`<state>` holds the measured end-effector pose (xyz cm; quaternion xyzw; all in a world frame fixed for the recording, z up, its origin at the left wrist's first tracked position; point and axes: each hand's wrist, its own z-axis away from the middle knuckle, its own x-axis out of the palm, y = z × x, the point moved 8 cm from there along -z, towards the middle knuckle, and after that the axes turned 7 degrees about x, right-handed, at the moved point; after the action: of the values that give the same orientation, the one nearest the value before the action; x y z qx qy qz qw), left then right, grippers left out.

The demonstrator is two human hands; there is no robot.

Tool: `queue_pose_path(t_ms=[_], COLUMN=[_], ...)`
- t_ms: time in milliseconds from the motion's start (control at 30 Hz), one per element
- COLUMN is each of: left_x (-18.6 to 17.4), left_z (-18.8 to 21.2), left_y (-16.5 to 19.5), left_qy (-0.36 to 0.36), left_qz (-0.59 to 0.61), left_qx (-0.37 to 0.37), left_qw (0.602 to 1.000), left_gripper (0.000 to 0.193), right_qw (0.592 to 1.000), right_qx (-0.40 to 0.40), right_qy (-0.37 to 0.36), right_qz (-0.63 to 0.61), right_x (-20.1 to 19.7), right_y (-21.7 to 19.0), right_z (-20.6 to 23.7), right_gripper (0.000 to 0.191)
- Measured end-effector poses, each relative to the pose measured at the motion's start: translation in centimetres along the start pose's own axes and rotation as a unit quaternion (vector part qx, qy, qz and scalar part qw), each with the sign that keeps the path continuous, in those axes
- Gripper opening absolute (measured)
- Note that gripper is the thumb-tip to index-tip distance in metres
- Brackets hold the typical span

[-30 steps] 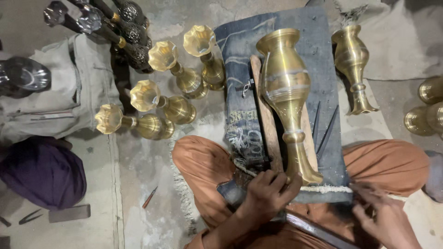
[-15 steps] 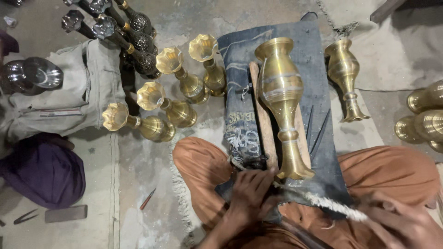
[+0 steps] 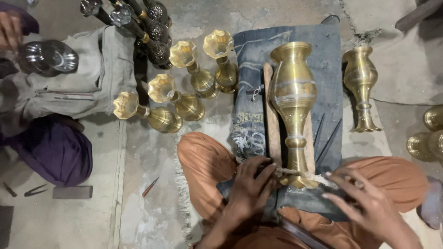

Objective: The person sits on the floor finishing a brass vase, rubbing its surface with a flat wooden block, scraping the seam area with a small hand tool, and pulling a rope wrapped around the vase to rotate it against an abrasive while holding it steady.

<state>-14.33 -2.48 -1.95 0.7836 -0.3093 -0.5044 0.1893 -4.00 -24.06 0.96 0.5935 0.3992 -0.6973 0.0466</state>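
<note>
A tall brass vase (image 3: 293, 106) lies on a wooden board (image 3: 271, 124) over a blue denim cloth (image 3: 251, 69) spread across my lap. A frayed rope (image 3: 300, 174) runs across the vase's foot. My left hand (image 3: 249, 186) grips the rope's left end beside the foot. My right hand (image 3: 369, 203) hovers at the rope's right end, fingers spread, just right of the foot. Two thin dark metal tools (image 3: 326, 138) lie on the denim beside the vase.
A second brass vase (image 3: 361, 87) lies on the floor to the right; more brass pieces (image 3: 427, 138) at the right edge. Several small brass vases (image 3: 184, 92) and dark ones (image 3: 147, 27) stand at upper left. Another person (image 3: 50, 143) sits left, holding a dark vessel (image 3: 46, 56).
The view has shifted so the vase sits lower and more central. My left hand has closed on the rope at the vase's foot; my right hand has risen toward the rope's right end.
</note>
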Motion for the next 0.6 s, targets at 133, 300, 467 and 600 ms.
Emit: queue_pose_path(t_ms=[133,300,467,600], left_x=[0.5,1.8,2.7,1.4], left_z=[-0.3,-0.5,0.4,0.6], left_y=[1.6,0.9,-0.9,-2.1], left_qy=[0.001,0.016,-0.058,-0.089], left_qz=[-0.046,-0.058,0.039,0.107], left_qx=[0.032,-0.024,-0.084,-0.074], left_qw=[0.998,0.998,0.994,0.988], left_gripper=[0.072,0.08,0.083,0.086], right_qw=[0.991,0.975,0.966,0.95], right_qx=[-0.125,-0.206,-0.227,-0.276], right_qy=[0.042,0.072,0.106,0.137], right_qz=[-0.012,0.048,0.063,0.047], right_x=[0.6,2.8,3.5,3.5], right_y=[-2.6,-2.8,-3.2,-5.0], right_z=[0.8,1.2,2.4,3.0], right_gripper=[0.046,0.049,0.046,0.04])
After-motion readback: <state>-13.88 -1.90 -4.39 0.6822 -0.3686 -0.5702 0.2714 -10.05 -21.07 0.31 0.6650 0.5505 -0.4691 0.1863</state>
